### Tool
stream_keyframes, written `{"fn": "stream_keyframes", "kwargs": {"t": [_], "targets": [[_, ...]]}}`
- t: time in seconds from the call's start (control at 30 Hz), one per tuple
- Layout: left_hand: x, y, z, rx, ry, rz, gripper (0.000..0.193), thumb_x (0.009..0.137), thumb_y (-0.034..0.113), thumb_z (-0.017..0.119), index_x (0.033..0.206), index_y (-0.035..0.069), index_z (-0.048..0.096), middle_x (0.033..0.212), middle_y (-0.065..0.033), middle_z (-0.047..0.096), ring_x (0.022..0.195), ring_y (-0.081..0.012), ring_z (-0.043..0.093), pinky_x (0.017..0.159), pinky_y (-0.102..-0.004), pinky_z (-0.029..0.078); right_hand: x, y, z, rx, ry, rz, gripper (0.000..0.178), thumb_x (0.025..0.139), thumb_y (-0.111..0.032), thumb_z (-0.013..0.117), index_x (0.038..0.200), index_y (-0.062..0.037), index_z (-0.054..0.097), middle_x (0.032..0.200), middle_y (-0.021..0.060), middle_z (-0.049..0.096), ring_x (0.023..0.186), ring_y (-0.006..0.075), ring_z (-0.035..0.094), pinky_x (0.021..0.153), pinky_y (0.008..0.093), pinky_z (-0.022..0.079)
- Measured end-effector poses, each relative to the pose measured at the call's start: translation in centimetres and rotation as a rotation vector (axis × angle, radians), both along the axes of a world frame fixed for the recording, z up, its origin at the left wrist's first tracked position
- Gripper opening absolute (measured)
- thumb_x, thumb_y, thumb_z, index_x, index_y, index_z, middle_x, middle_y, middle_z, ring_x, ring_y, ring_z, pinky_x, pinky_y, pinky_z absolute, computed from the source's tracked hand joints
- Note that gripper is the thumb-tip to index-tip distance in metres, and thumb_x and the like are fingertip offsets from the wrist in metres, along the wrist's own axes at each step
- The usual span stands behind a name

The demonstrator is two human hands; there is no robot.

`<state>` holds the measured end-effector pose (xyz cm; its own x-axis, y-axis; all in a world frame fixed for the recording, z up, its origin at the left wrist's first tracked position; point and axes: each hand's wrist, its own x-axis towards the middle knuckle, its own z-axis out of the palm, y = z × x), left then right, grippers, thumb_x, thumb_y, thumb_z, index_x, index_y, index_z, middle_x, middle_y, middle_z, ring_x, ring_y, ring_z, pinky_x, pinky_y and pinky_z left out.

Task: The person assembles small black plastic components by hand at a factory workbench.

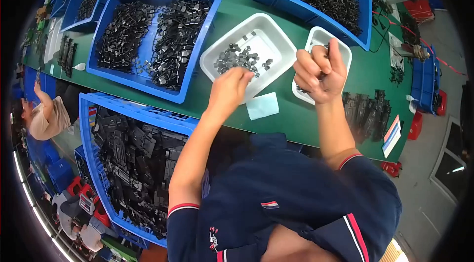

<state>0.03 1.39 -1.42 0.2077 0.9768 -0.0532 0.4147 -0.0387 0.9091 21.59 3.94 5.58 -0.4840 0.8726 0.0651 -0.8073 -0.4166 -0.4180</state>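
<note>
My left hand [229, 91] reaches over the near rim of a white plastic tray [277, 32]. Its fingers are pinched together beside the small black clip-like pieces [237, 58] lying there; whatever the fingertips grip is hidden. Above a smaller white tray [347, 59] I hold up my right hand [320, 72], fingers curled toward the palm and thumb raised. Dark bits show between those fingers, too small to name. Most of the smaller tray lies hidden behind this hand. A pale blue sheet [262, 106] rests on the green table [197, 110] between my forearms.
Blue bins of black parts stand at the left [183, 95] and far right [369, 25]. A blue crate [86, 119] of larger black parts sits left of my body. Black moulded pieces [366, 114] lie beside my right forearm. Another person [52, 119] is at far left.
</note>
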Motion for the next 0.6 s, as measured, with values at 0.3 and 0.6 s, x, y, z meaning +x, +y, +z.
{"fn": "stream_keyframes", "kwargs": {"t": [0.3, 0.6], "targets": [[1.3, 1.4, -6.6, 0.33, 0.539, -0.037, 0.027, 0.079, 0.032, 0.062, 0.074, 0.005, 0.067, 0.085, -0.0126, 0.062, 0.076, -0.0301, 0.057, 0.068, -0.0392, 0.046, -1.7, 0.2, -2.5, -0.213, -0.413, 0.056, 0.031, 0.098, -0.03, 0.038, 0.098, -0.0027, 0.053, 0.05, -0.002, 0.04, 0.031, 0.0053, 0.03, 0.029, 0.0195, 0.023], [0.0, -0.1, -9.2, 0.433, 0.453, 0.174, 0.023, 0.076, 0.01, 0.05, 0.094, 0.0, 0.061, 0.084, -0.0135, 0.06, 0.085, -0.029, 0.056, 0.073, -0.0403, 0.042, -11.7, 5.3, -1.7, 0.004, -0.373, 0.405, 0.02, 0.091, -0.016, 0.047, 0.104, -0.0026, 0.052, 0.056, 0.0078, 0.049, 0.034, 0.0114, 0.037, 0.032, 0.0229, 0.032]]}}
